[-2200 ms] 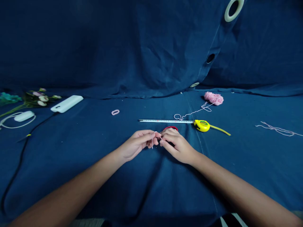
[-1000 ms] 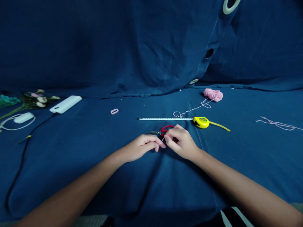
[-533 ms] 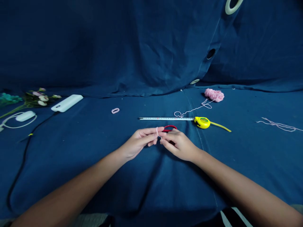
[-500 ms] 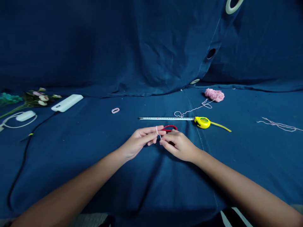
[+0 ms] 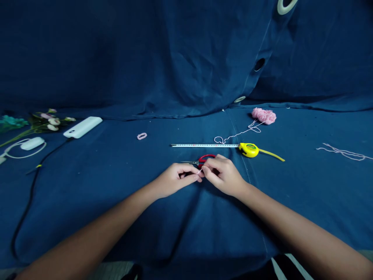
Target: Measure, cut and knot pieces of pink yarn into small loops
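Note:
Between my hands is a short bit of pale pink yarn [image 5: 199, 171]. My left hand [image 5: 177, 179] pinches it at the fingertips, thumb and forefinger closed together. From the other side my right hand [image 5: 223, 175] grips the yarn between thumb and forefinger, its remaining fingers curled. Just beyond the fingertips lie red-handled scissors [image 5: 206, 156], partly covered by my right hand, blades pointing left. A yellow tape measure [image 5: 248, 150] rests behind them, its white blade [image 5: 204, 145] drawn out to the left.
A pink yarn ball [image 5: 264, 116] trails a strand toward the tape. A small pink yarn ring [image 5: 142, 136] lies left of centre, loose yarn strands [image 5: 345, 152] far right. A white power bank [image 5: 83, 127], black cable [image 5: 32, 190], white charger [image 5: 32, 143] and artificial flowers [image 5: 52, 122] are at left.
The yarn loop around my left fingers has come off and is now pinched at the fingertips. My left fingers have closed, my right hand has shifted slightly, and the scissor blades show.

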Demonstrator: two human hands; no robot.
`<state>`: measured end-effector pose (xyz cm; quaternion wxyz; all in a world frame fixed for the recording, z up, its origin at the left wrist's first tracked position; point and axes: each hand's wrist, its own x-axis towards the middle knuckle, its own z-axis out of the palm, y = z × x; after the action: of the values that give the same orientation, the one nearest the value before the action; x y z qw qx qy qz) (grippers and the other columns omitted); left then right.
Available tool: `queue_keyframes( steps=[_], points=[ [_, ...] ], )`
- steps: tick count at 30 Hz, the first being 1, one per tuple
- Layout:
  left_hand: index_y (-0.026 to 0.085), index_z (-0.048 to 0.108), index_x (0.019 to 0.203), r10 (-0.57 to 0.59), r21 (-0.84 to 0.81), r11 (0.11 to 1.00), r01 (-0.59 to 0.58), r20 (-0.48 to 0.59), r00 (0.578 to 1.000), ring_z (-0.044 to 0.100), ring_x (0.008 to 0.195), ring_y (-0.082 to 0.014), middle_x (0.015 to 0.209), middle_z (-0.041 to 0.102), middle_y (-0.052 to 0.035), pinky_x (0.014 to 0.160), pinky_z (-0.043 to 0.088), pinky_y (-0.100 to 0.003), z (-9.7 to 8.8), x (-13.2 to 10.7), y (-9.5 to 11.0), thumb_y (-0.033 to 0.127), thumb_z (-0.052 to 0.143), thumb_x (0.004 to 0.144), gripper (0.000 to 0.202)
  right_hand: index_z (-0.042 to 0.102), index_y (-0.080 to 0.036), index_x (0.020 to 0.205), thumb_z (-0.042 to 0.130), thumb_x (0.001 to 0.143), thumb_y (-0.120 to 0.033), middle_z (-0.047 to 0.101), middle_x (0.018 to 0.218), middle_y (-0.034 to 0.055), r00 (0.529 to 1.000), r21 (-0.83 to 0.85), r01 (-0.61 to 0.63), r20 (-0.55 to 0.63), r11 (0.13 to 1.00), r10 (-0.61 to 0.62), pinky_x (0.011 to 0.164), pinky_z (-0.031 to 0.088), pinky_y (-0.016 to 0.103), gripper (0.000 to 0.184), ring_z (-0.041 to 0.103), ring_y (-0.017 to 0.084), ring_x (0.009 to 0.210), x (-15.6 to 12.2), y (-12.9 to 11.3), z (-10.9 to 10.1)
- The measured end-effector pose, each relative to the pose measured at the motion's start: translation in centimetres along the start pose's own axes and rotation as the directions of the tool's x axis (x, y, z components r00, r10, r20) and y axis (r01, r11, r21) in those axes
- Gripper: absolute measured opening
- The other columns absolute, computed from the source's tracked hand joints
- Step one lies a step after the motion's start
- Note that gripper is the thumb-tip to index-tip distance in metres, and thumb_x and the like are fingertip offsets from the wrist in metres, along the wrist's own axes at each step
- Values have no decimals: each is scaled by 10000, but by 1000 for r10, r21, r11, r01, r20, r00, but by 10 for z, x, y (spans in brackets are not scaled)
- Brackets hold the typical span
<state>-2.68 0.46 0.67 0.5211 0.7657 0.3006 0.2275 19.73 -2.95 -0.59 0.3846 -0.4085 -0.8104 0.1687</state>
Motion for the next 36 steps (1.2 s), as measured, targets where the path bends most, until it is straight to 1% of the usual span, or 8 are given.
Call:
queue_keyframes(
  steps=[4, 7, 12, 17, 23, 27, 29, 36],
  points=[
    [158, 801, 1107, -96, -258, 961, 102, 38, 995, 643, 838, -170, 981, 796, -94, 754, 454, -278, -5, -1, -2, 274, 633, 935, 267, 531, -195, 720, 506, 1030, -231, 543, 621, -54, 996, -18, -59, 71, 998, 60, 784, 382, 305, 313, 466, 106, 565, 1, 5, 2],
    [146, 780, 1188, -75, -466, 881, 87, 44, 996, 599, 789, -159, 1049, 777, -129, 681, 417, -272, -7, -1, -6, 237, 567, 907, 364, 528, -194, 738, 485, 1054, -256, 526, 622, -55, 993, -23, -46, 105, 999, 48, 779, 367, 310, 325, 473, 110, 574, 1, 7, 3],
    [137, 680, 1376, -34, -635, 769, 68, 65, 997, 601, 809, -193, 917, 738, -131, 672, 428, -289, -8, 0, -8, 285, 557, 887, 525, 618, -193, 821, 467, 1079, -300, 616, 666, -28, 994, -27, -13, 112, 1000, 16, 771, 349, 330, 317, 523, 130, 619, 0, 7, 4],
    [144, 604, 1463, -37, -633, 771, 73, 69, 997, 616, 827, -203, 925, 745, -136, 696, 451, -298, -7, 0, -7, 303, 575, 893, 592, 680, -201, 863, 506, 1054, -258, 671, 726, -12, 986, -27, 14, 167, 1000, -9, 781, 348, 332, 265, 580, 143, 680, 0, 7, 3],
    [274, 432, 1589, -76, -561, 824, 77, 25, 997, 645, 906, -184, 1458, 601, -177, 710, 477, -289, -3, 0, -6, 247, 592, 949, 660, 647, -194, 784, 553, 1020, -237, 632, 681, -32, 986, -24, 21, 166, 1000, -17, 786, 353, 327, 258, 574, 129, 663, -1, 5, 3],
    [193, 614, 1459, -111, -384, 919, 94, -21, 994, 599, 770, -140, 1106, 749, -127, 719, 469, -275, 0, 1, -6, 277, 634, 966, 500, 649, -206, 806, 534, 1023, -229, 645, 675, -28, 986, 48, 15, 164, 999, -23, 778, 412, 312, 247, 594, 137, 656, -1, 4, 3],
    [169, 679, 1382, -127, -355, 928, 111, -22, 992, 583, 730, -130, 942, 742, -86, 716, 466, -271, -1, 1, -7, 288, 638, 968, 433, 641, -209, 789, 537, 1019, -235, 645, 667, -25, 987, 69, 9, 161, 998, -20, 746, 431, 302, 253, 577, 137, 629, -2, 4, 2],
    [152, 705, 1318, -111, -397, 914, 89, -31, 993, 624, 767, -143, 1035, 749, -116, 667, 480, -258, -2, 4, -10, 280, 664, 946, 396, 612, -203, 706, 546, 1016, -271, 565, 596, -19, 998, 72, -51, 46, 996, 48, 649, 410, 297, 324, 508, 136, 579, -4, 5, 1]
  ],
)
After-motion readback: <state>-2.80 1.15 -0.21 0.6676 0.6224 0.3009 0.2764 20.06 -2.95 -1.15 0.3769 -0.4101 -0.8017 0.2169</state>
